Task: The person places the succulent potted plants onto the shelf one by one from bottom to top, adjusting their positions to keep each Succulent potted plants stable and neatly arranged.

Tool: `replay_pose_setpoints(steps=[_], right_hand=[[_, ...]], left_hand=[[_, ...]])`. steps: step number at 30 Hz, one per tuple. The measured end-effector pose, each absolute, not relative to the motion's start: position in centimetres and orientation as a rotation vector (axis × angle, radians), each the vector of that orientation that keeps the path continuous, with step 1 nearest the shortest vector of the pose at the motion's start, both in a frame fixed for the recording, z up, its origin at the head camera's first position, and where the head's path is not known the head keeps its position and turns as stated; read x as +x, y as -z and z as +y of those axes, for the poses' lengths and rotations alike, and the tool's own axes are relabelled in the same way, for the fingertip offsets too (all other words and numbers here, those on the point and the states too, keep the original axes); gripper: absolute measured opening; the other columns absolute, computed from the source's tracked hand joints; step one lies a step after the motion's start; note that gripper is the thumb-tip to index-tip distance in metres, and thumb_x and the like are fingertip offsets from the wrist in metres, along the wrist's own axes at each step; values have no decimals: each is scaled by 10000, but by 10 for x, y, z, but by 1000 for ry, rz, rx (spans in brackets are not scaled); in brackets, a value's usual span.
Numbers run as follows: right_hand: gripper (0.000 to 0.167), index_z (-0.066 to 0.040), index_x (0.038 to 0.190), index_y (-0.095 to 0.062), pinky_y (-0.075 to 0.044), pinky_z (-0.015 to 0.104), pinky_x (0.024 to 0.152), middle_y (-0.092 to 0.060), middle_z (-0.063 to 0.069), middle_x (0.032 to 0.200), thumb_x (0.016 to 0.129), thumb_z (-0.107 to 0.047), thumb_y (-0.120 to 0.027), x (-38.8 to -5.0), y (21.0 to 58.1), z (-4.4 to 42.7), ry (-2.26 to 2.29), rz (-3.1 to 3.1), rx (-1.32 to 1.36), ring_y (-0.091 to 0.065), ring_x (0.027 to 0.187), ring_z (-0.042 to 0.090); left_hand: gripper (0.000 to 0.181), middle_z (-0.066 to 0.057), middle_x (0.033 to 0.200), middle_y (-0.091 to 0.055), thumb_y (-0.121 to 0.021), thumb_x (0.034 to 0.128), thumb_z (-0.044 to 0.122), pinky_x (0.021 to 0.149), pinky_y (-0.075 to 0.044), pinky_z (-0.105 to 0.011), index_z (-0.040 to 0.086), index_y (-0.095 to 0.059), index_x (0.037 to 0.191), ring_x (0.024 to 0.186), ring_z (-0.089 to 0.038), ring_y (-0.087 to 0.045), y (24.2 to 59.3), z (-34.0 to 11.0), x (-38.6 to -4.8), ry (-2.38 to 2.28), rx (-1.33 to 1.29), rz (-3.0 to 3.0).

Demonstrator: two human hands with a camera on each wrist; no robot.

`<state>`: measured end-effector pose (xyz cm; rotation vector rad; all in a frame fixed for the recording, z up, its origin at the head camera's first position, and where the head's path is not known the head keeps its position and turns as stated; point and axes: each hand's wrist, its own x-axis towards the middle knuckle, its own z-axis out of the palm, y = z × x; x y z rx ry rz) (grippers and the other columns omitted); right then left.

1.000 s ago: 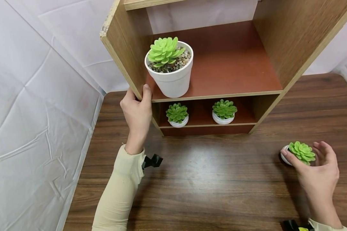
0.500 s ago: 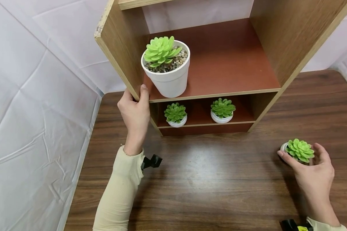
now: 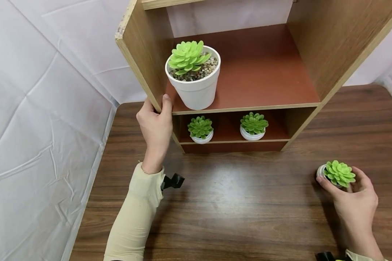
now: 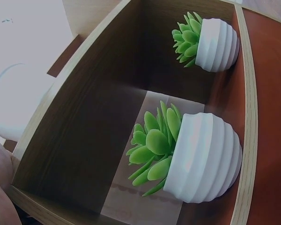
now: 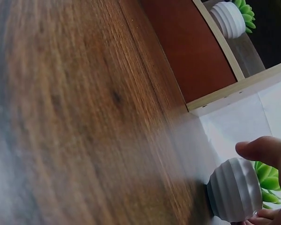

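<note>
My left hand point(image 3: 156, 128) grips the front edge of the left side panel of a wooden shelf unit point(image 3: 245, 108), thumb on the inner side. At the right, my right hand point(image 3: 356, 199) has thumb and fingers around a small potted succulent point(image 3: 339, 174) standing on the table. Its ribbed white pot point(image 5: 235, 190) fills the space between thumb and fingers in the right wrist view. Two similar succulents stand in the low compartment, one left point(image 3: 200, 128) and one right point(image 3: 253, 125). On the shelf above stands a larger white-potted succulent point(image 3: 194, 78) with pebbles.
The dark wood table point(image 3: 235, 210) carries the shelf unit at its back. White cloth walls point(image 3: 45, 119) rise at the left and behind. The unit's right side panel point(image 3: 339, 43) stands between the compartments and the right hand's side.
My right hand has closed in on the small succulent, its fingers now nearer the pot. The left hand keeps its hold on the panel. The head view has shifted slightly.
</note>
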<state>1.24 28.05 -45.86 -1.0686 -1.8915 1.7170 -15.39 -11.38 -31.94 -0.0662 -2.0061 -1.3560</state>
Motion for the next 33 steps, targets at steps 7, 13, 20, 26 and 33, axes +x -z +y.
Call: replay_pose_setpoints(steps=[7, 13, 20, 26, 33], right_hand=[[787, -149, 1344, -553, -410, 65, 804, -553, -30, 1239, 660, 72, -873, 12, 462, 281, -1755, -1844, -1098, -544, 1134, 68], [806, -125, 1371, -553, -398, 81, 864, -551, -3, 1265, 658, 53, -884, 13, 466, 281, -1741, -1853, -1110, -534, 1166, 63], [790, -96, 1362, -570, -379, 107, 921, -569, 9, 1266, 654, 69, -880, 14, 469, 281, -1732, -1861, -1080, -538, 1179, 70], [766, -116, 1336, -606, -405, 93, 873, -591, -10, 1233, 646, 40, -898, 15, 471, 281, -1705, -1899, -1106, -563, 1131, 47], [786, -136, 1363, -584, -393, 98, 892, -571, 18, 1322, 659, 18, -899, 16, 473, 281, -1687, -1946, -1138, -536, 1180, 53]], left_hand=[[267, -30, 527, -390, -607, 927, 149, 447, -268, -263, 85, -502, 690, 462, -134, -358, 319, -114, -155, 1353, -74, -2017], [252, -29, 526, -399, -603, 931, 156, 439, -271, -255, 83, -515, 706, 453, -134, -362, 319, -114, -155, 1347, -84, -2019], [252, -30, 519, -396, -599, 931, 154, 432, -270, -255, 84, -516, 704, 443, -133, -360, 318, -115, -154, 1346, -89, -2015], [254, -35, 521, -388, -596, 932, 150, 435, -265, -253, 82, -510, 704, 448, -131, -353, 319, -115, -154, 1347, -85, -2015], [250, -31, 528, -386, -597, 931, 145, 444, -267, -256, 81, -511, 705, 459, -128, -353, 319, -114, -154, 1355, -70, -2015]])
